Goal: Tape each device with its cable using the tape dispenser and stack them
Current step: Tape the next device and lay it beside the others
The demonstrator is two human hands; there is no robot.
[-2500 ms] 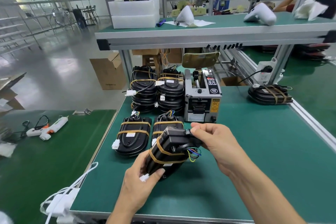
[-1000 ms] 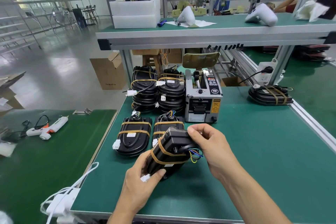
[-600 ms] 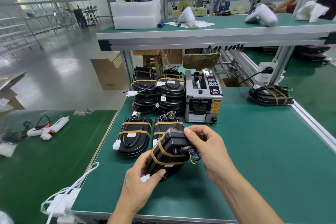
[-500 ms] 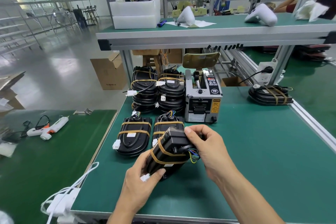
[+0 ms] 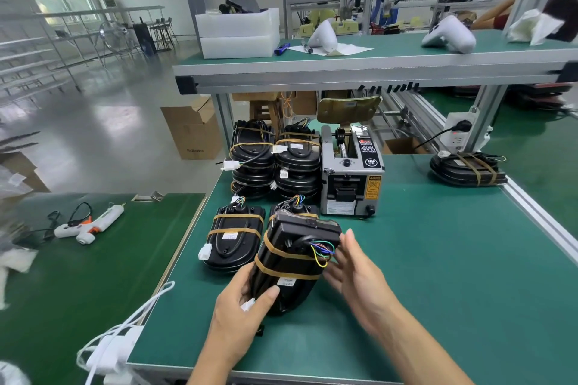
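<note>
Gripping taped device [image 5: 291, 262], left hand [image 5: 247, 306]; right hand [image 5: 353, 272] spread beside it; bare mat [image 5: 438, 275] rightward.

Devices and dispenser on the worktop [image 5: 438, 275].
The tape dispenser [image 5: 352, 178] stands at the back, two stacks of devices [image 5: 275, 159] just left of it. In front of the stacks lie two single devices [image 5: 233, 236]; another device [image 5: 466, 167] sits well apart at the far right.

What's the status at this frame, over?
Left hand grips taped device by its near end. Right hand open beside its wires. Two taped devices flat ahead, nothing blocking.
</note>
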